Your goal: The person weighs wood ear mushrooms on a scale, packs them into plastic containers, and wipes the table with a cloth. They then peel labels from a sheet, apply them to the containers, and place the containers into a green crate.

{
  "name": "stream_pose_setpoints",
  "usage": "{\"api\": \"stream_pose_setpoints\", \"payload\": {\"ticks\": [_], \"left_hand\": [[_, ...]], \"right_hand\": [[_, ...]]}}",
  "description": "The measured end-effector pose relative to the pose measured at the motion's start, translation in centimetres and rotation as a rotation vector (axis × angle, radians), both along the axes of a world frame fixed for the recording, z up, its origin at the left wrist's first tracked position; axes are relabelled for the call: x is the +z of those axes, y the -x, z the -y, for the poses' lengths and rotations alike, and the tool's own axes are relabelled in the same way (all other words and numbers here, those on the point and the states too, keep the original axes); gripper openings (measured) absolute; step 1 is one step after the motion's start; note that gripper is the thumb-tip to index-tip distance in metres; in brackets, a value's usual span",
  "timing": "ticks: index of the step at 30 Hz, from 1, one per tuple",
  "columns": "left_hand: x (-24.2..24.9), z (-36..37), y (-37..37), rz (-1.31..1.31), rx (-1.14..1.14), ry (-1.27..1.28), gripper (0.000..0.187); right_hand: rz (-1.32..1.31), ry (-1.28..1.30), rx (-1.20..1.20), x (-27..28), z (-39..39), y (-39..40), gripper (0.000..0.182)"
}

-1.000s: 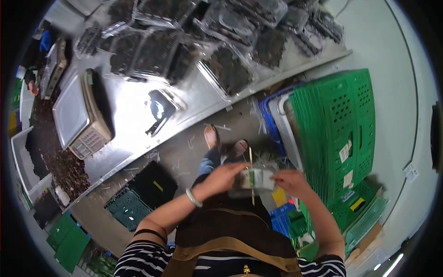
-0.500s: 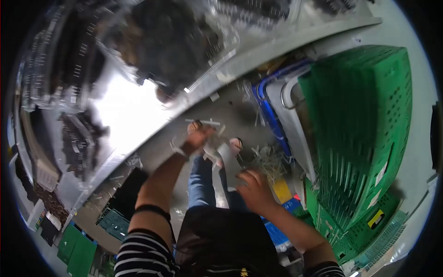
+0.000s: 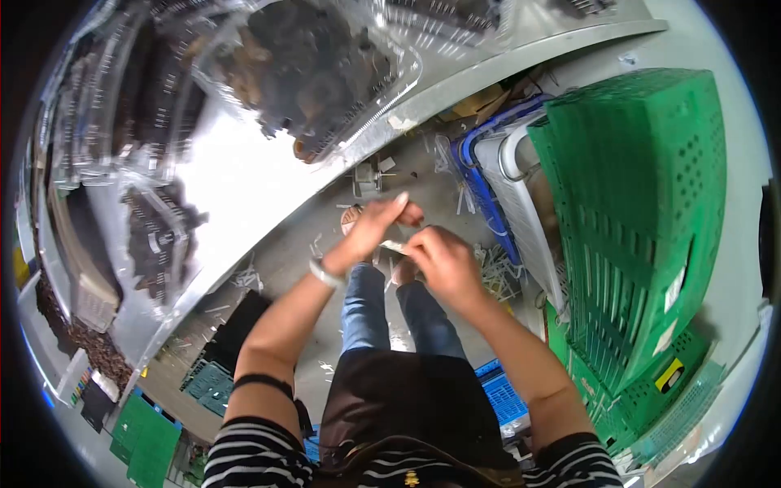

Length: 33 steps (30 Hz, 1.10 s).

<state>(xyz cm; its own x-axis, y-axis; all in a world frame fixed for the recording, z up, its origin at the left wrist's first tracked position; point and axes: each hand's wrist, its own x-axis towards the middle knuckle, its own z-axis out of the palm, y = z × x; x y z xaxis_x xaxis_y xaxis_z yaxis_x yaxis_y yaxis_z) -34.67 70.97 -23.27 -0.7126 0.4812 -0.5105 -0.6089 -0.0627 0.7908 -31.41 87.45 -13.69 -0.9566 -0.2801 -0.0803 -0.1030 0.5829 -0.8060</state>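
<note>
In front of my body, above the floor, both hands are close together. My right hand (image 3: 443, 262) is closed in a pinch on a small pale strip (image 3: 395, 246), which sticks out to the left of its fingertips. My left hand (image 3: 374, 226), with a white band at the wrist, is just up and left of it. Its fingers are smeared by motion, and whether it also grips the strip cannot be made out. Beyond the hands, on the metal table (image 3: 236, 195), lies a clear plastic bag (image 3: 313, 81) of dark brown pieces.
More clear bags (image 3: 150, 106) of dark contents cover the table's far left. Stacked green crates (image 3: 634, 228) stand at right, beside a blue-rimmed container (image 3: 488, 195). Pale strips (image 3: 504, 272) litter the floor. A blue crate (image 3: 500, 394) sits low beside me.
My right hand has moved up and left to meet my left hand, which has shifted slightly up and right. The pale strip now shows at the right fingertips. The view is sharper.
</note>
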Motion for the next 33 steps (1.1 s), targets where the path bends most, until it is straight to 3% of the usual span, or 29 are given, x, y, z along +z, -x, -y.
{"api": "stream_pose_setpoints", "payload": {"ticks": [2, 4, 6, 8, 12, 14, 16, 17, 18, 19, 20, 21, 23, 24, 26, 27, 28, 29, 30, 31, 33], "left_hand": [[8.5, 0.9, -1.8, -0.041, 0.051, 0.044, 0.063], [14.7, 1.0, -3.4, -0.099, 0.139, -0.068, 0.041], [18.6, 0.8, -4.6, -0.162, 0.140, 0.070, 0.028], [23.4, 0.8, -5.1, -0.065, 0.298, 0.042, 0.025], [32.0, 1.9, -5.7, -0.106, 0.341, 0.039, 0.026], [35.8, 3.2, -5.9, -0.163, 0.296, 0.189, 0.026], [37.0, 4.4, -6.6, -0.349, 0.290, 0.278, 0.027], [36.8, 5.0, -7.1, -0.412, 0.320, 0.322, 0.030], [38.3, 5.5, -7.5, -0.293, 0.359, 0.316, 0.032], [39.1, 5.8, -7.7, -0.251, 0.453, 0.228, 0.032], [39.5, 6.1, -8.0, -0.206, 0.538, 0.139, 0.032], [39.7, 6.6, -8.3, -0.178, 0.561, 0.116, 0.031], [40.1, 7.6, -8.7, -0.191, 0.652, 0.144, 0.029], [40.5, 8.0, -8.7, -0.271, 0.633, 0.285, 0.028], [39.2, 8.6, -8.7, -0.344, 0.729, 0.263, 0.027], [40.5, 8.3, -8.3, -0.321, 0.774, 0.163, 0.026], [40.7, 8.5, -8.3, -0.314, 0.762, 0.145, 0.025], [40.5, 8.9, -8.0, -0.373, 0.756, 0.150, 0.025], [40.4, 9.3, -7.8, -0.428, 0.753, 0.168, 0.025], [41.5, 9.1, -7.5, -0.446, 0.766, 0.192, 0.027], [41.9, 8.9, -7.0, -0.464, 0.813, 0.157, 0.027]], "right_hand": [[0.268, 0.198, -0.167, 4.8, -0.2, 1.2, 0.010], [0.268, 0.259, -0.182, 8.4, -0.6, 1.5, 0.009], [0.306, 0.331, -0.183, 12.9, -0.5, 1.6, 0.010], [0.181, 0.274, -0.138, 17.6, 0.0, 1.4, 0.010], [-0.080, 0.191, -0.021, 24.7, 0.5, 1.0, 0.009], [-0.118, 0.204, 0.034, 28.1, 1.4, 0.5, 0.009], [-0.168, 0.117, 0.144, 29.7, 1.8, 0.3, 0.010], [-0.412, -0.043, 0.380, 30.2, 0.8, 1.6, 0.011], [-0.619, -0.145, 0.408, 33.1, 0.6, 3.8, 0.012], [-0.543, -0.129, 0.159, 35.0, -0.5, 6.0, 0.009], [-0.430, -0.003, -0.204, 38.5, -1.2, 8.5, 0.018], [-0.746, 0.018, -0.129, 41.5, -5.4, 13.0, 0.028], [-0.809, 0.635, -0.340, 48.5, -6.9, 16.3, 0.042], [-0.842, 0.559, -0.329, 49.7, -5.3, 16.2, 0.036], [-0.893, 0.369, -0.295, 52.6, -2.6, 14.6, 0.027], [-0.899, 0.174, -0.344, 49.9, -1.1, 13.6, 0.032], [-0.487, 0.581, -0.080, 47.5, 2.3, 11.4, 0.022], [-0.558, 0.214, 0.076, 45.9, 4.1, 9.5, 0.020], [-0.417, 0.205, 0.152, 43.1, 6.0, 7.7, 0.031], [-0.415, 0.138, 0.193, 39.6, 7.2, 6.2, 0.033], [-0.196, 0.271, 0.182, 36.4, 9.1, 3.2, 0.030]]}}
